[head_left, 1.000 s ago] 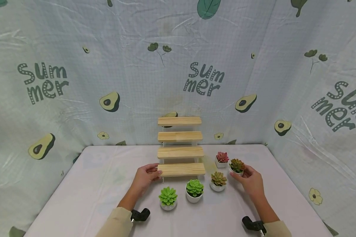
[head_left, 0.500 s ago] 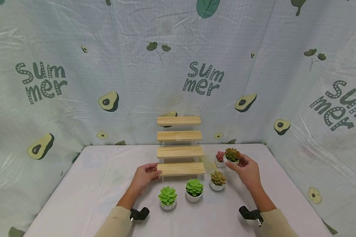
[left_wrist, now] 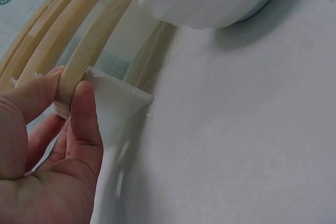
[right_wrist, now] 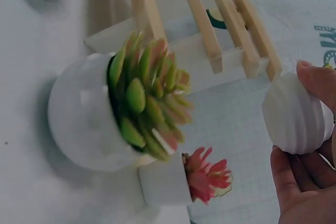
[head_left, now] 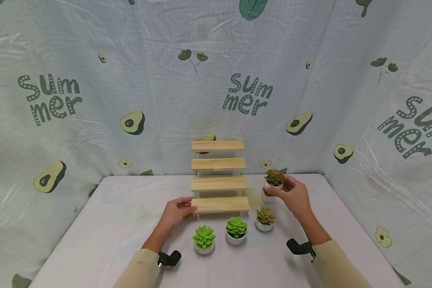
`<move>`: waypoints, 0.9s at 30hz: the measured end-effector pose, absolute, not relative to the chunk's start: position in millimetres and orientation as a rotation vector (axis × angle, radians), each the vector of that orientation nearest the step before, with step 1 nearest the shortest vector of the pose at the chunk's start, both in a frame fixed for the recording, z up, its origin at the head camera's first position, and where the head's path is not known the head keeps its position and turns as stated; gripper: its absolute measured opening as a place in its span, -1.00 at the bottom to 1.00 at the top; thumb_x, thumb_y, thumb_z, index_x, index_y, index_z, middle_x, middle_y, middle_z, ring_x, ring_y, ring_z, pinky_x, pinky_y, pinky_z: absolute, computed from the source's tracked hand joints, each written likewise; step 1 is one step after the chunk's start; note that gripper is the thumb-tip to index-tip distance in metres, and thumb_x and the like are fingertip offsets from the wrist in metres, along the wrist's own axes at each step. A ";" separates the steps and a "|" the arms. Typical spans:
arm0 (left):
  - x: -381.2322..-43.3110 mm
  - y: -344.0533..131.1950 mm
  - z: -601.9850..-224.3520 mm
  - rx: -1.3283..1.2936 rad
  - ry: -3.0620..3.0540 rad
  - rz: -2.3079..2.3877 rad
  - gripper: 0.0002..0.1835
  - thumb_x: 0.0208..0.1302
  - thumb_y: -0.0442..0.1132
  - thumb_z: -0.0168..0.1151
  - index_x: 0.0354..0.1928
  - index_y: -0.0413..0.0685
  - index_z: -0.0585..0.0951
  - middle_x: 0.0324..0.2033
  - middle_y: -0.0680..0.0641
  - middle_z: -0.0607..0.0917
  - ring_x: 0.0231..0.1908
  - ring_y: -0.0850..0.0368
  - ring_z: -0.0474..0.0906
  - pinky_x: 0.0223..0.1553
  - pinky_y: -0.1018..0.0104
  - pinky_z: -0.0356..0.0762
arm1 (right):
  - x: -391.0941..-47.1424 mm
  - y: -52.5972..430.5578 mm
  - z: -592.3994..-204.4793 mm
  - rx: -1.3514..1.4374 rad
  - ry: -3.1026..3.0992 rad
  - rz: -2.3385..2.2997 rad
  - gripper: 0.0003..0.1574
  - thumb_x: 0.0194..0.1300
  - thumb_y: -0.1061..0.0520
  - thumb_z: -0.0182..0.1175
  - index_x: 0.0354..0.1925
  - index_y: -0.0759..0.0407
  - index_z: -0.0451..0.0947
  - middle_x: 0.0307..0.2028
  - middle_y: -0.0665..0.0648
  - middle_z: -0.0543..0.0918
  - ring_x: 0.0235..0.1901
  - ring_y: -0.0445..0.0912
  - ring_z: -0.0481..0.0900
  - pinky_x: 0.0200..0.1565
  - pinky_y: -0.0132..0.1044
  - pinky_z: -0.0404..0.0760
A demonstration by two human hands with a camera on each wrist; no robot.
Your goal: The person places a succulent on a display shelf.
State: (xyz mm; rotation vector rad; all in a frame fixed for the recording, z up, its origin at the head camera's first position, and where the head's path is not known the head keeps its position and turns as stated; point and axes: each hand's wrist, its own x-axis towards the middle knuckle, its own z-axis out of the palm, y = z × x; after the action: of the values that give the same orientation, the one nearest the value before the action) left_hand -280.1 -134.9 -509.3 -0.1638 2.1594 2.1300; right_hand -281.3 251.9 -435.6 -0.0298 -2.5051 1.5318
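My left hand (head_left: 177,214) pinches the left end of the lowest board of a four-step wooden shelf (head_left: 219,205), thumb on one face and fingers on the other. Held in my right hand (head_left: 294,199) is a potted succulent (head_left: 274,178) with green and orange leaves; its ribbed white pot (right_wrist: 295,114) shows between thumb and fingers in the right wrist view. It is raised off the table and overlaps the red succulent (right_wrist: 207,176) in its square white pot, which is mostly hidden in the head view. A yellow-orange succulent (head_left: 265,218) stands nearer, right of the shelf.
Two bright green succulents, one at left (head_left: 204,239) and one at right (head_left: 236,230), stand in white pots before the shelf. The white-covered table (head_left: 104,224) ends against a printed curtain (head_left: 158,100) at the back and sides.
My right hand has lifted the green-and-orange succulent and carried it left and away from me, from beside the red one to above it. My left hand keeps its grip on the shelf.
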 end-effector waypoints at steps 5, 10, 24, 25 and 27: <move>-279.1 -136.4 -509.6 -0.160 2.146 2.146 -0.52 0.27 -0.48 0.38 0.24 -0.39 0.56 -0.15 -0.18 0.62 -0.28 0.16 0.67 -0.20 0.27 0.80 | -288.5 243.5 -425.9 0.019 -2.524 1.524 0.03 0.11 -0.26 0.54 0.39 0.17 0.46 0.21 0.25 0.64 0.15 0.08 0.64 -0.03 -0.50 0.66; -277.3 -137.3 -508.6 -0.138 2.133 2.161 -0.50 0.28 -0.49 0.37 0.25 -0.42 0.54 -0.16 -0.16 0.61 -0.29 0.18 0.66 -0.21 0.30 0.79 | -295.4 234.1 -414.2 0.083 -2.532 1.487 0.04 0.10 -0.30 0.53 0.39 0.15 0.46 0.15 0.25 0.66 -0.01 0.04 0.65 -0.10 -0.36 0.71; -274.9 -137.1 -508.3 -0.127 2.121 2.179 -0.51 0.26 -0.50 0.37 0.24 -0.43 0.55 -0.19 -0.15 0.66 -0.31 0.19 0.67 -0.24 0.31 0.79 | -311.4 210.1 -381.0 0.184 -2.520 1.559 0.01 0.12 -0.27 0.53 0.39 0.14 0.46 0.21 0.24 0.63 0.11 0.08 0.61 0.16 -0.07 0.67; -274.6 -137.2 -508.1 -0.132 2.118 2.180 -0.51 0.27 -0.50 0.37 0.24 -0.42 0.55 -0.19 -0.15 0.65 -0.31 0.19 0.67 -0.24 0.31 0.79 | -312.8 208.5 -378.9 0.196 -2.521 1.565 0.01 0.12 -0.27 0.53 0.39 0.14 0.45 0.22 0.25 0.63 0.13 0.09 0.61 0.18 -0.04 0.67; -274.3 -137.7 -508.0 -0.139 2.115 2.181 -0.51 0.27 -0.50 0.37 0.24 -0.41 0.55 -0.19 -0.15 0.65 -0.31 0.19 0.67 -0.23 0.30 0.79 | -316.3 205.9 -374.9 0.212 -2.522 1.585 0.03 0.12 -0.28 0.53 0.41 0.13 0.44 0.25 0.24 0.61 0.18 0.10 0.60 0.23 0.02 0.65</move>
State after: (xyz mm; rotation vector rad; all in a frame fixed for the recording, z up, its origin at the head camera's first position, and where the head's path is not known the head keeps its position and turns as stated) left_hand -274.3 -137.7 -508.0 -0.1390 2.1147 2.1809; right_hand -316.3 205.9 -374.9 0.2115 -2.5220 1.5846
